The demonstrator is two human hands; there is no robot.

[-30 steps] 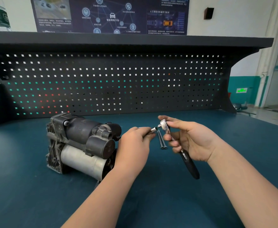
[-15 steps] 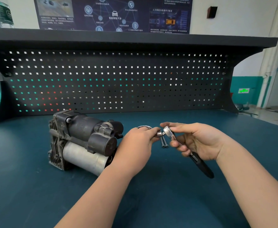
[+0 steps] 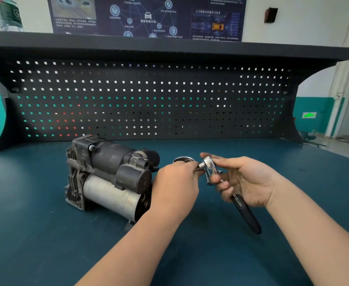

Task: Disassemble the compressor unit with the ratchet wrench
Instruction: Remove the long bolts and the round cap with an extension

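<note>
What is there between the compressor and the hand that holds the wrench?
In the head view, the left hand lies between the compressor and the right hand, pinching a small metal piece at the wrench head.

Dark teal bench (image 3: 45,244) — compressor unit (image 3: 107,178) lies on it, loose bolts (image 3: 207,179) just beside.

— How's the light?
— Even, soft daylight from the right of the right hand (image 3: 245,180); faint shadows under both forearms.
— Sharpness?
— Crisp around the left hand (image 3: 175,186); slight glare on the ratchet wrench (image 3: 209,165). Edges bow outward, fisheye-style.
</note>
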